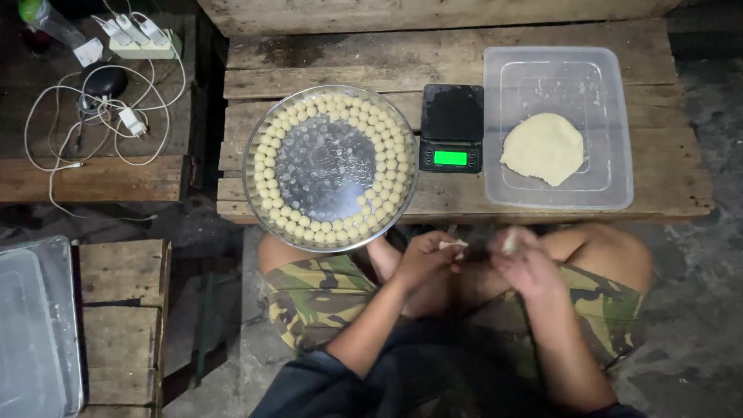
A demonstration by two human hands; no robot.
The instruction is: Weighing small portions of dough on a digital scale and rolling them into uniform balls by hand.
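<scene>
Dough piece, lower centre, pinched in the left hand fingers; the right hand grips another bit. Above, the counter carries a round tray, scale and tub.

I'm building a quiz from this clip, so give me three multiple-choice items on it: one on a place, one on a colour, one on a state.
1. Where does the digital scale stand?
A. between the round metal tray and the clear plastic tub
B. inside the tub
C. on the floor

2. What colour is the scale's lit display?
A. red
B. green
C. blue

3. How is the middle of the tray?
A. heaped with dough balls
B. covered by a lid
C. bare, with the balls in rings along the rim

Answers: 1 A, it sits on the wooden bench between the two. 2 B, the display glows green. 3 C, the metal shows in the centre.
</scene>
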